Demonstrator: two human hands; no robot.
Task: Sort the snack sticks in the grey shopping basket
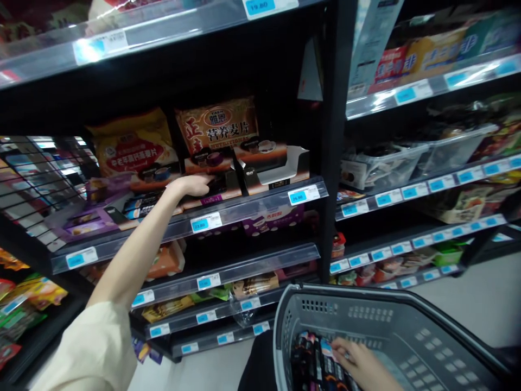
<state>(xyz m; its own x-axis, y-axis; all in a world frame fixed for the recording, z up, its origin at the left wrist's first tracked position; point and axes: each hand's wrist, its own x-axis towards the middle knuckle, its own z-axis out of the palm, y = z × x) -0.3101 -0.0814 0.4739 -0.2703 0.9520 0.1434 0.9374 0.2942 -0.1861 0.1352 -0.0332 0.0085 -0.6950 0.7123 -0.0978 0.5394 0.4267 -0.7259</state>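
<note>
My left hand (pixel 195 184) reaches onto the shelf (pixel 260 203), fingers flat on a dark box (pixel 211 187) near its front edge — not gripping yet; my right hand (pixel 358 363) rests loosely on packets (pixel 313 364) in the basket (pixel 407 326) — next, I judge, closing around the box

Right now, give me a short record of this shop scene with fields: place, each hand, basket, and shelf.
place: shop aisle with black shelving and blue price tags
left hand: reaching onto a middle shelf, fingers on a dark boxed product
right hand: inside the basket, resting on dark packets
basket: grey plastic, low in view, holding several packets
shelf: cereal bags behind, an open display box beside the left hand
</note>
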